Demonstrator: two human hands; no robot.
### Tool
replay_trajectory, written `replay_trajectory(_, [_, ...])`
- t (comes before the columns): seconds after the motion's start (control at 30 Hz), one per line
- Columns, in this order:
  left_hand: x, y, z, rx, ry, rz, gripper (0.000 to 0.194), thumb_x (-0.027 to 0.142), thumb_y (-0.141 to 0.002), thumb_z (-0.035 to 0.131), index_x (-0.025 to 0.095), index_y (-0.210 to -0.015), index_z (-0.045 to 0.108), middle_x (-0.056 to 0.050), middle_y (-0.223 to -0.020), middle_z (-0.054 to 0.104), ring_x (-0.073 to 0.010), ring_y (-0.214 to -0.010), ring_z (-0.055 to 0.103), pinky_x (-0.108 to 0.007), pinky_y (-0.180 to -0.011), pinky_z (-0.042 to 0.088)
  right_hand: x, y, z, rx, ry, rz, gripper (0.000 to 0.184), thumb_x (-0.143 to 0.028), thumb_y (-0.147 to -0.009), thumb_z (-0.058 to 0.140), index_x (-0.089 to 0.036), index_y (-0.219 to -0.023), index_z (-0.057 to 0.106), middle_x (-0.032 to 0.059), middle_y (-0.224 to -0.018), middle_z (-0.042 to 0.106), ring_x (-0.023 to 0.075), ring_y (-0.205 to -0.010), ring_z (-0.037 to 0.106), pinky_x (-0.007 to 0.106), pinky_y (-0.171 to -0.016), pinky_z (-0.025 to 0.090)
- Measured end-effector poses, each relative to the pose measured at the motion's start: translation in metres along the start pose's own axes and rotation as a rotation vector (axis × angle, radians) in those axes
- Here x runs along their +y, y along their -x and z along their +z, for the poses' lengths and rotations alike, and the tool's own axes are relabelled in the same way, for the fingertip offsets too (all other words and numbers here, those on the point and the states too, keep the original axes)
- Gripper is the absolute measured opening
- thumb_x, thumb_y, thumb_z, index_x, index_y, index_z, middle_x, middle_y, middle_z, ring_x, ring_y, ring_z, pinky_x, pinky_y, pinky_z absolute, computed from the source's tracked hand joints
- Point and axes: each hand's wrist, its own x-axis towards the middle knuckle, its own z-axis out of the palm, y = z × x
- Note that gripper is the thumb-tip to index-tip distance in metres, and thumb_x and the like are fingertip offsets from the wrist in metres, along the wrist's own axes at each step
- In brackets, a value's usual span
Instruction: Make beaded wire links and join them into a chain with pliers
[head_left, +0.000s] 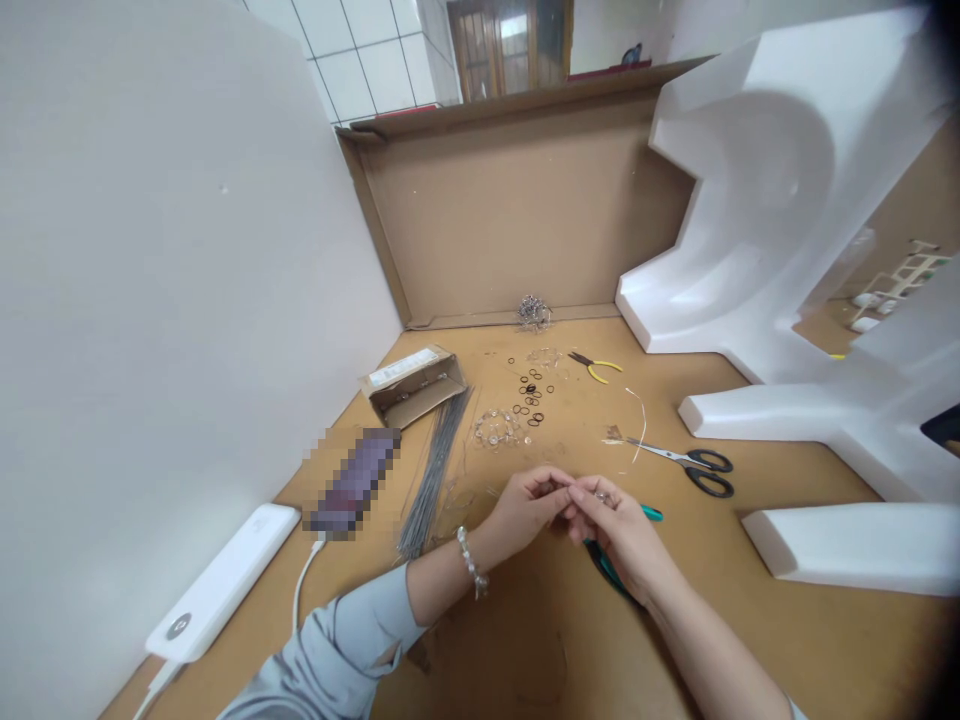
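Note:
My left hand [526,512] and my right hand [616,522] meet above the table, fingertips pinched together. Whatever they hold is too small and too covered to name; a tiny shiny glint shows by the right fingers. Beneath my right hand lies a tool with teal and black handles [606,568], its head hidden. A bundle of thin grey wires [433,480] lies left of my left hand. Just beyond the hands are a ring of clear beads [493,428] and several small dark rings [531,392].
Yellow-handled pliers [596,367], black-handled scissors [694,464] and a white string [643,420] lie to the right. An open small carton [416,385], a phone [356,485] and a white power bank [225,580] stand left. White foam pieces [847,545] edge the right side.

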Motion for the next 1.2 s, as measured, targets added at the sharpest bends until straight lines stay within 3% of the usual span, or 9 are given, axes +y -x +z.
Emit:
replay_trajectory(0.17, [0.008, -0.001, -0.007, 0.001, -0.039, -0.004, 0.029, 0.041, -0.076, 0.063, 0.013, -0.08, 0.059, -0.001, -0.065, 0.058, -0.0066, -0.053, 0.048, -0.018, -0.05, 0.036, 0.001, -0.002, -0.006, 0.031, -0.025, -0.025, 0.027, -0.041, -0.07, 0.07, -0.015, -0.072, 0.061, -0.0007, -0.063, 0.062, 0.0072, -0.046, 0.053, 0.021, -0.049, 0.039])
replay_trajectory(0.3, [0.023, -0.018, -0.036, -0.058, -0.271, 0.047, 0.029, 0.039, -0.081, 0.057, 0.014, -0.093, 0.061, -0.003, -0.075, 0.061, -0.0096, -0.06, 0.052, -0.023, -0.059, 0.042, 0.002, -0.004, -0.009, 0.092, -0.032, -0.089, 0.024, -0.039, -0.07, 0.071, -0.016, -0.07, 0.061, -0.0013, -0.061, 0.061, 0.0072, -0.045, 0.051, 0.021, -0.047, 0.038])
replay_trajectory(0.4, [0.034, -0.04, -0.06, 0.041, -0.797, 0.251, 0.022, 0.03, -0.086, 0.05, 0.014, -0.097, 0.061, -0.007, -0.088, 0.063, -0.0145, -0.077, 0.055, -0.027, -0.071, 0.043, 0.002, -0.007, -0.011, 0.17, -0.063, -0.113, 0.025, -0.039, -0.068, 0.072, -0.017, -0.07, 0.061, -0.0034, -0.058, 0.06, 0.0062, -0.043, 0.049, 0.02, -0.045, 0.037])
replay_trajectory(0.5, [0.033, -0.057, -0.07, -0.154, -1.44, 0.406, 0.018, 0.019, -0.086, 0.046, 0.015, -0.089, 0.063, -0.009, -0.094, 0.062, -0.0194, -0.094, 0.051, -0.032, -0.083, 0.038, 0.001, -0.008, -0.012, 0.197, -0.096, -0.108, 0.027, -0.04, -0.066, 0.073, -0.018, -0.07, 0.059, -0.0044, -0.058, 0.06, 0.0056, -0.042, 0.048, 0.019, -0.043, 0.035])
replay_trajectory(0.67, [0.013, -0.071, -0.068, -0.326, -1.799, 0.484, 0.019, 0.013, -0.086, 0.043, 0.012, -0.082, 0.062, -0.011, -0.083, 0.061, -0.0224, -0.09, 0.05, -0.035, -0.077, 0.035, 0.002, -0.007, -0.014, 0.186, -0.08, -0.125, 0.028, -0.041, -0.067, 0.072, -0.017, -0.067, 0.058, -0.0044, -0.056, 0.059, 0.0056, -0.042, 0.048, 0.019, -0.044, 0.035])
replay_trajectory(0.87, [0.012, -0.072, -0.068, -0.245, -1.597, 0.428, 0.017, 0.018, -0.085, 0.048, 0.013, -0.078, 0.062, -0.011, -0.082, 0.062, -0.021, -0.088, 0.052, -0.034, -0.079, 0.037, 0.001, -0.007, -0.013, 0.249, 0.025, -0.191, 0.03, -0.044, -0.069, 0.069, -0.017, -0.066, 0.057, -0.0024, -0.053, 0.059, 0.0075, -0.042, 0.047, 0.021, -0.045, 0.038])
replay_trajectory(0.97, [0.02, -0.057, -0.057, -0.125, -1.059, 0.311, 0.014, 0.027, -0.082, 0.054, 0.015, -0.085, 0.062, -0.006, -0.085, 0.063, -0.017, -0.084, 0.055, -0.03, -0.078, 0.041, -0.003, -0.005, -0.009, 0.299, 0.098, -0.244, 0.029, -0.044, -0.07, 0.069, -0.017, -0.068, 0.057, -0.0028, -0.053, 0.058, 0.008, -0.042, 0.048, 0.022, -0.047, 0.04])
replay_trajectory(1.07, [0.025, -0.037, -0.042, -0.138, -0.479, 0.168, 0.022, 0.033, -0.079, 0.061, 0.015, -0.091, 0.06, -0.006, -0.093, 0.064, -0.0149, -0.087, 0.058, -0.028, -0.079, 0.044, -0.007, -0.002, -0.006, 0.323, 0.158, -0.284, 0.029, -0.045, -0.07, 0.068, -0.018, -0.069, 0.058, -0.0026, -0.054, 0.059, 0.0086, -0.043, 0.049, 0.022, -0.047, 0.042])
replay_trajectory(1.2, [0.027, -0.025, -0.03, -0.139, -0.162, 0.064, 0.025, 0.031, -0.071, 0.07, 0.014, -0.087, 0.061, -0.005, -0.086, 0.066, -0.014, -0.082, 0.061, -0.027, -0.079, 0.045, -0.009, 0.001, -0.004, 0.334, 0.191, -0.312, 0.027, -0.043, -0.072, 0.066, -0.018, -0.07, 0.058, -0.0024, -0.055, 0.059, 0.0087, -0.044, 0.05, 0.022, -0.047, 0.043])
